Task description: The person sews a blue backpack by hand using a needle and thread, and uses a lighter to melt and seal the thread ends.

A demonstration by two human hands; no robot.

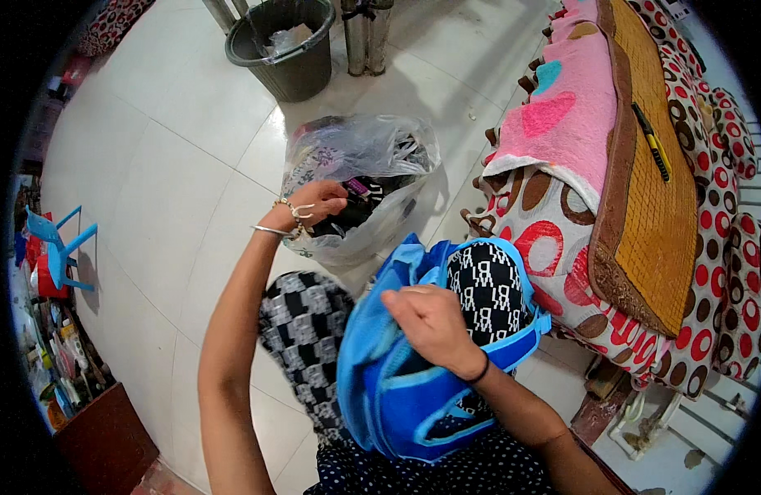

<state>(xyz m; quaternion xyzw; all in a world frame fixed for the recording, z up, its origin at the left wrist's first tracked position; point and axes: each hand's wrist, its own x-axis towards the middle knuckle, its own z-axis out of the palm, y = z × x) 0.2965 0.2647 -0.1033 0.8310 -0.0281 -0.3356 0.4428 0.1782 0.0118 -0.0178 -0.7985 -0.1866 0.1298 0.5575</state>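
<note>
A blue backpack [380,371] in light and dark blue lies across my lap, over my patterned trouser legs. My right hand [430,322] is closed at its upper edge, gripping the blue fabric. Ahead on the floor stands a clear plastic bag [409,210], its mouth open, with dark and purple items inside that I cannot tell apart. Over the near left side of its mouth is my left hand [318,204], a bracelet and a bangle at the wrist. Its fingers are curled together; whatever they hold, if anything, is hidden.
To the right is a seat with a dotted cover, a pink cloth [574,124] and a woven mat [644,223] with a yellow-and-black cutter [652,144] on it. A dark bucket [283,58] stands beyond the bag. A small blue chair [60,247] and cluttered items are at left.
</note>
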